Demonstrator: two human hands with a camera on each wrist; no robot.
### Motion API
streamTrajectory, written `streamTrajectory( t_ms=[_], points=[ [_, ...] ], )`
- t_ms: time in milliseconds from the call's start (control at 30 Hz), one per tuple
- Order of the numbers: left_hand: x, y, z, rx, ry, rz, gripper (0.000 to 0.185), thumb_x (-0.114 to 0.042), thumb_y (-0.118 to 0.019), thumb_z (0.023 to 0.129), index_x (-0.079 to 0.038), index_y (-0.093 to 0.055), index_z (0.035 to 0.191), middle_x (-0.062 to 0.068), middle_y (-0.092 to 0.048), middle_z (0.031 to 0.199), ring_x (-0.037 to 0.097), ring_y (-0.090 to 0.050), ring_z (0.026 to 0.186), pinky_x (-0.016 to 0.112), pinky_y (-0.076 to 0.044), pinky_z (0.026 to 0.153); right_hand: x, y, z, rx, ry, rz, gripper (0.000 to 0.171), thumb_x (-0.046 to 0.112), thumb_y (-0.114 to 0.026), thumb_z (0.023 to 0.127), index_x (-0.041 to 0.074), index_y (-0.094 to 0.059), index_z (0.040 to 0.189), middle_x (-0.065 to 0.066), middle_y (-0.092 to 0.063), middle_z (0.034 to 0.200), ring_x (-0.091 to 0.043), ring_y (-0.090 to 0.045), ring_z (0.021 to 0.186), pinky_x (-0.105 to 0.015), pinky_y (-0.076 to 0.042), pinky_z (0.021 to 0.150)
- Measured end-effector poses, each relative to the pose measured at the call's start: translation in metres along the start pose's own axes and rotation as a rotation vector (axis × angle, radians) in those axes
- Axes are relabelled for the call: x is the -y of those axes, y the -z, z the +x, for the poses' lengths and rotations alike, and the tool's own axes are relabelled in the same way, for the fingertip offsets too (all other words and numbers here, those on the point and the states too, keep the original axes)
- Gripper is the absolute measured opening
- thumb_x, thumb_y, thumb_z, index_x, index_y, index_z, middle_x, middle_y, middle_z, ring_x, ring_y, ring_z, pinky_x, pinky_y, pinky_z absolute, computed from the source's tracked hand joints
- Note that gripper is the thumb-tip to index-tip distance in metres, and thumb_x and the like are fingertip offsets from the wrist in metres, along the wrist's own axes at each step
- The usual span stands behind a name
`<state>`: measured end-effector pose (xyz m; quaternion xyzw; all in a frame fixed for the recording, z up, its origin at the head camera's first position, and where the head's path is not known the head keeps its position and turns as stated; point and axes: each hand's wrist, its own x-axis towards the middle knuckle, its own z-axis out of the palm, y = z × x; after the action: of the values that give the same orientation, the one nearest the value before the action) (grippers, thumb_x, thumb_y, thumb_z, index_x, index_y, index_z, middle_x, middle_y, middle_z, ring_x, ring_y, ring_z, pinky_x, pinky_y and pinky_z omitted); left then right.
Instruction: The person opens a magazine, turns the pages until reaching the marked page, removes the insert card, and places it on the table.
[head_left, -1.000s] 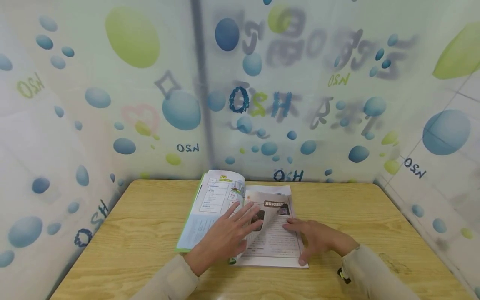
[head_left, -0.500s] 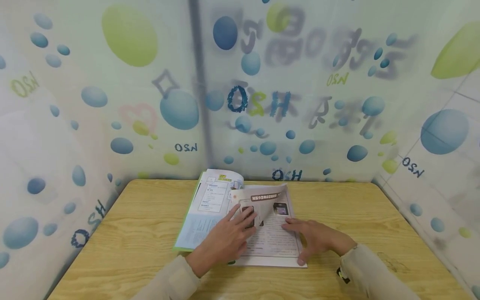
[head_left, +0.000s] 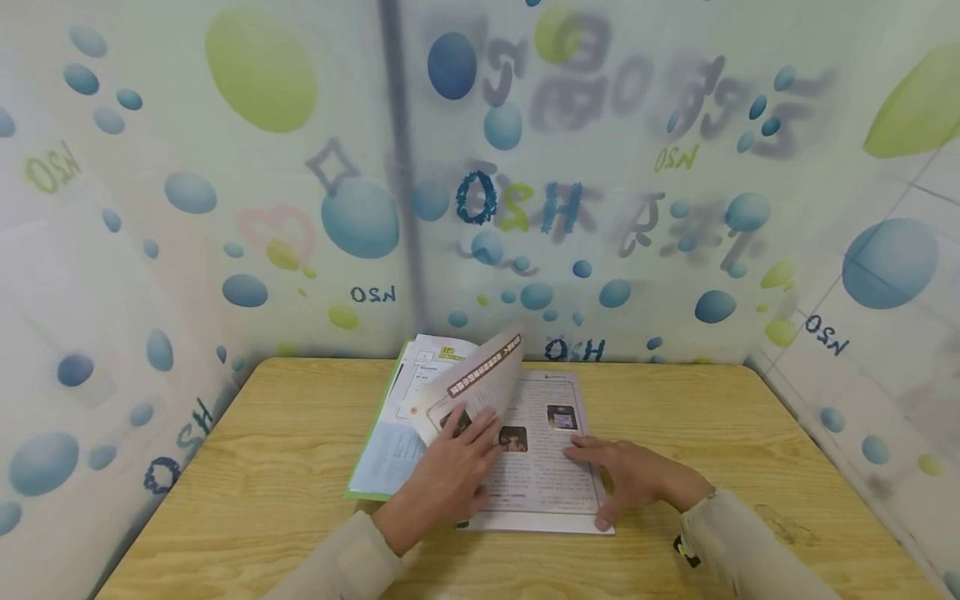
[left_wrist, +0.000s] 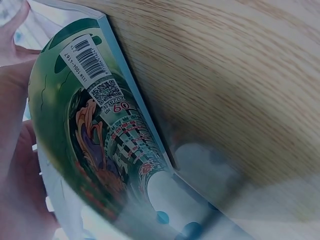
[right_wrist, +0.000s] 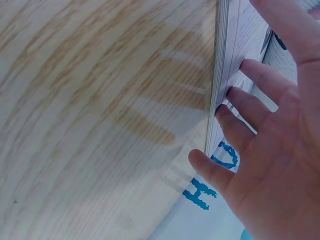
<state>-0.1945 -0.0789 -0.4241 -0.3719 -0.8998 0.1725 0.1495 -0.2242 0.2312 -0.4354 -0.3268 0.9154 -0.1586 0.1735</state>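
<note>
An open magazine lies on the wooden table with its printed pages facing up. One page stands lifted and curls over toward the left side. My left hand has its extended fingers against the base of this page, near the spine. In the left wrist view, the green cover with a barcode label bows up beside that hand. My right hand rests at the right-hand page, fingers spread and thumb near its lower corner. The right wrist view has its fingertips on the magazine's page edges.
The wooden table runs back to a pale curtain printed with blue and green drops. The curtain also encloses the left and right sides. A small dark item shows at the right sleeve's cuff.
The page has swung up and leftward from the right side, uncovering more of the page beneath. My left hand has shifted slightly left; my right hand has stayed in place.
</note>
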Motion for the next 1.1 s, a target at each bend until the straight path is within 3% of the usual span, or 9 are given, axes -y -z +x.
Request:
streamTrajectory(
  t_ms=[233, 700, 1100],
  points=[
    [0.002, -0.005, -0.005, -0.026, 0.040, -0.078, 0.048, -0.043, -0.064, 0.086, -0.018, -0.069, 0.126, 0.007, -0.052, 0.147, 0.026, -0.036, 0.144, 0.062, -0.026, 0.113, 0.000, -0.001, 0.000, -0.009, 0.013, -0.016, 0.106, 0.054, -0.087, 0.064, 0.008, -0.046, 0.149, -0.017, -0.035, 0.157, -0.042, -0.035, 0.142, -0.063, -0.034, 0.107],
    [0.005, -0.007, -0.010, 0.051, 0.119, -0.295, 0.043, -0.038, -0.060, 0.090, -0.012, -0.069, 0.124, 0.010, -0.053, 0.146, 0.033, -0.045, 0.137, 0.067, -0.044, 0.093, 0.000, -0.001, 0.000, -0.006, 0.000, -0.004, 0.107, 0.054, -0.088, 0.063, 0.008, -0.046, 0.149, -0.017, -0.035, 0.157, -0.042, -0.035, 0.142, -0.064, -0.033, 0.107],
    [0.006, -0.009, -0.011, 0.075, 0.165, -0.383, 0.044, -0.039, -0.061, 0.094, -0.011, -0.066, 0.128, 0.012, -0.049, 0.149, 0.035, -0.044, 0.138, 0.069, -0.046, 0.089, 0.001, 0.000, 0.000, -0.004, -0.004, -0.007, 0.106, 0.053, -0.088, 0.063, 0.009, -0.046, 0.149, -0.017, -0.036, 0.157, -0.042, -0.035, 0.142, -0.063, -0.034, 0.107]
  ],
)
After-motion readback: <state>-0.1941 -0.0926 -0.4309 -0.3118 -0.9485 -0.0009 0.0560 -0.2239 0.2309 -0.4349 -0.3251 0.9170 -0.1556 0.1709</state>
